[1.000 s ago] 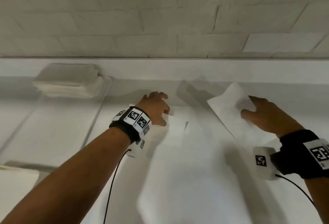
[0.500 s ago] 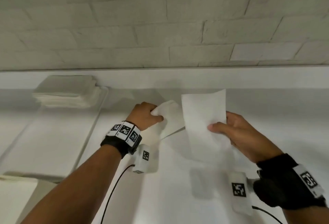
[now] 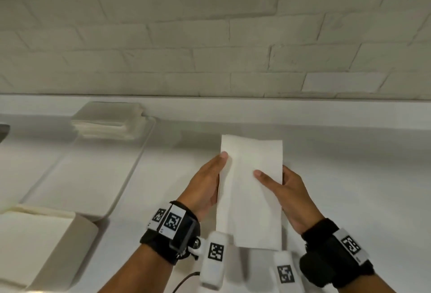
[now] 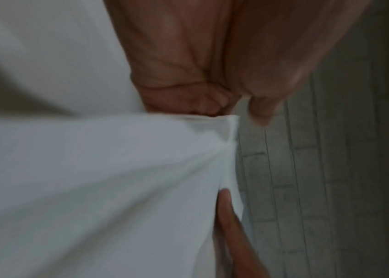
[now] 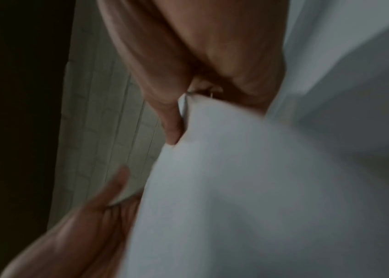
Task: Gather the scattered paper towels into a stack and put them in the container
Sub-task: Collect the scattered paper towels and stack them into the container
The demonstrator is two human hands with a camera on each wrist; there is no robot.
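The white paper towels [image 3: 250, 194] are held upright over the white counter, in the middle of the head view, between both hands. My left hand [image 3: 215, 171] grips their left edge, thumb on the front and fingers hidden behind. My right hand [image 3: 277, 179] pinches the right edge with its thumb across the front. The left wrist view shows curled fingers [image 4: 203, 101] at the edge of the towels [image 4: 93, 188]. Blurred, the right wrist view has the thumb [image 5: 172, 124] pressed on the towels [image 5: 260, 188]. A clear container [image 3: 130, 176] lies to the left.
A stack of folded towels [image 3: 107, 122] sits at the far end of the container. Another pale stack or box [image 3: 39, 246] lies at the lower left. A white brick wall [image 3: 210, 36] rises behind the counter's back ledge.
Each hand lifted a towel off the counter. They then came together, and the two sheets now overlap as one bundle held by both hands nearer to me.
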